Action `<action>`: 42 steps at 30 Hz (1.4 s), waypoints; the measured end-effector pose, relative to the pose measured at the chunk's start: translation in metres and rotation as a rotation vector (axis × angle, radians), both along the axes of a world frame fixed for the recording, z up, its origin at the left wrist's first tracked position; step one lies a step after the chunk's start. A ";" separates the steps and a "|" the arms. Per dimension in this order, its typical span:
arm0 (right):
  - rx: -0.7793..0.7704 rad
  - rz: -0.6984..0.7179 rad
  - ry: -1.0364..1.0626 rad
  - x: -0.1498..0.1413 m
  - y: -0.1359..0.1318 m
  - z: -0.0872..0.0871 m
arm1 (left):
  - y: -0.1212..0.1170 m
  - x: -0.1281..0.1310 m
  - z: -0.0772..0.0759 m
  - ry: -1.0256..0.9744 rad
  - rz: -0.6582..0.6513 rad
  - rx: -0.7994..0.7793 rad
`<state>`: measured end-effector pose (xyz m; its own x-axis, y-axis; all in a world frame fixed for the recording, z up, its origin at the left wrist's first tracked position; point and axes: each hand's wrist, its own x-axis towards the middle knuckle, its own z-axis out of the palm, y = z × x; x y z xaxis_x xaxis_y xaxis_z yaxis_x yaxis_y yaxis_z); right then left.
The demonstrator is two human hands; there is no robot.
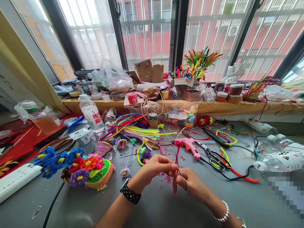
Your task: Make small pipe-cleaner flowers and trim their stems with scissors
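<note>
My left hand point(158, 167), with a dark dotted watch band on the wrist, pinches a magenta-red pipe cleaner piece point(175, 186). Its lower end hangs between my two hands. My right hand point(194, 185) is closed round the handles of small scissors point(177, 159), whose thin blades point away from me beside the left fingertips. Whether the blades touch the fuzzy stem is hard to make out. Pink fuzz clippings point(165, 178) lie on the grey table just below. A pink glue gun point(190, 147) and larger black-handled scissors point(212, 155) lie beyond my right hand.
A basket of pipe cleaner flowers point(101, 175) stands at left, near a white power strip point(20, 182). Loose pipe cleaners point(133, 129) lie behind my hands. Plastic bottles point(280, 161) lie at right, with the glue gun's black cord running nearby. Jars crowd the wooden sill point(106, 106).
</note>
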<state>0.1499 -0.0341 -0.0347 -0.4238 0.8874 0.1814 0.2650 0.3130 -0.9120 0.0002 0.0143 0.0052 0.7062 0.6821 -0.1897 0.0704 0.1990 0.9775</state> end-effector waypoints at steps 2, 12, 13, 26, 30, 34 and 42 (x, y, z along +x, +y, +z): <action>-0.003 -0.009 0.004 0.000 0.000 0.000 | 0.000 0.000 0.000 0.006 -0.003 0.000; -0.031 -0.017 -0.026 0.000 0.001 -0.008 | -0.001 0.000 0.001 0.016 0.008 -0.008; -0.036 -0.024 -0.030 0.000 0.002 -0.009 | -0.001 0.000 0.000 0.015 0.010 -0.007; -0.063 0.018 -0.002 0.001 -0.004 0.000 | -0.002 -0.001 0.001 0.002 -0.023 0.001; -0.041 -0.007 -0.009 0.002 -0.004 -0.006 | -0.001 -0.001 0.001 0.008 -0.022 -0.006; -0.055 -0.048 -0.070 0.002 -0.001 -0.012 | -0.001 0.000 0.001 0.025 -0.006 -0.008; -0.057 -0.024 -0.087 0.001 -0.001 -0.009 | -0.001 0.000 0.001 0.016 0.020 -0.004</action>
<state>0.1513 -0.0346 -0.0441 -0.4142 0.9054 0.0934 0.3510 0.2536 -0.9014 -0.0002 0.0133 0.0061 0.6890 0.6955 -0.2038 0.0823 0.2043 0.9754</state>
